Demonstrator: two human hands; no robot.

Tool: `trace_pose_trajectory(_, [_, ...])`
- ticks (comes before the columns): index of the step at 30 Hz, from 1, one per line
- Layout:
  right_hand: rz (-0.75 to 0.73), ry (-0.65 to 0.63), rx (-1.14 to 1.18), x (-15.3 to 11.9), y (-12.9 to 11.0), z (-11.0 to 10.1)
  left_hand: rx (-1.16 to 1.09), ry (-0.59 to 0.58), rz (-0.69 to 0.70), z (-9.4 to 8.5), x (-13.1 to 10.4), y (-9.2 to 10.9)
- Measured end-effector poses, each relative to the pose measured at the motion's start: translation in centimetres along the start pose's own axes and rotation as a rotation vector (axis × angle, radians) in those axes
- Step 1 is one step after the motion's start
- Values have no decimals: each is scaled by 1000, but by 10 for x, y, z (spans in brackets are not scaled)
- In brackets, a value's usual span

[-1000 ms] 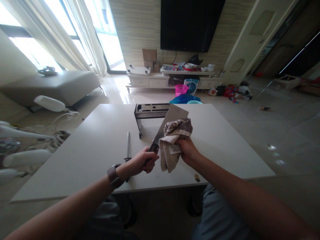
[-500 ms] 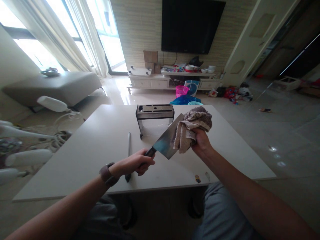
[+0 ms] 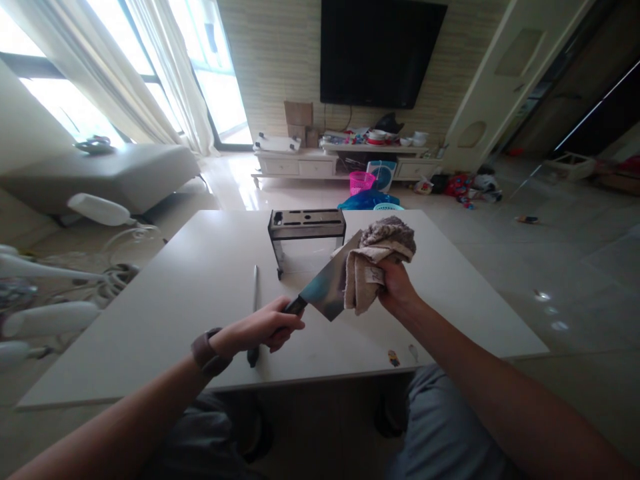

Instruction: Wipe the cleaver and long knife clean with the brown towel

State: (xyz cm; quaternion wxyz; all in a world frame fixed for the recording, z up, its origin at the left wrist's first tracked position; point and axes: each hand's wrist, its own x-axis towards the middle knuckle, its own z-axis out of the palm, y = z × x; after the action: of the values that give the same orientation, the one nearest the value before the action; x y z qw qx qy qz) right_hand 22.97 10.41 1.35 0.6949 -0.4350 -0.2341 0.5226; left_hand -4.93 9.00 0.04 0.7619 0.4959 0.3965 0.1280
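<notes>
My left hand (image 3: 274, 325) is wrapped round the black handle of a cleaver (image 3: 325, 287), whose broad steel blade slants up to the right above the table. A bunched brown and beige towel (image 3: 367, 277) lies over the far end of the blade and hides it. My right hand (image 3: 399, 285) grips this towel from the right; its fingertips are hidden in the cloth. Under my left wrist area, a sharpening steel (image 3: 256, 287) with a dark handle rests on the white table (image 3: 165, 313). Behind the blade stands a knife rack (image 3: 307, 223) with slots in its top.
Two small flat items, one a yellow figure sticker (image 3: 393, 358), lie near the table's front edge. Beyond the table are a blue bag (image 3: 369, 199), a pink basket (image 3: 361, 182) and a low TV cabinet (image 3: 317, 167). A white lamp (image 3: 100, 208) stands at left.
The towel in my right hand has shifted slightly down and left along the blade. My left hand keeps its hold on the cleaver. The whole view has moved a little.
</notes>
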Motion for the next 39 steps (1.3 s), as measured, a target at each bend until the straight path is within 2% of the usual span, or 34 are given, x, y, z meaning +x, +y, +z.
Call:
trace_pose_trajectory(6, [-47, 11, 43, 0, -3, 1, 9, -5, 7, 2, -1, 3])
trace_pose_trajectory(12, [-62, 94, 123, 4, -7, 3, -58, -46, 48, 10, 0, 9])
trace_pose_trajectory(20, [-153, 151, 134, 13, -9, 0, -41, 11, 85, 14, 0, 11])
trace_pose_trajectory(22, [-127, 126, 119, 9, -6, 1, -50, 32, 109, 14, 0, 10])
trace_pose_trajectory(25, [-12, 43, 70, -6, 4, 7, -85, 52, 134, 16, 1, 9])
trace_pose_trajectory(30, [78, -40, 5, -30, 24, 21, -117, 23, 141, 20, 8, 3])
trace_pose_trajectory(34, [106, -38, -11, -34, 30, 26, -141, 31, 135, 19, 11, 0])
trace_pose_trajectory(39, [99, -39, -14, -30, 26, 24, -131, 16, 112, 17, 8, 2])
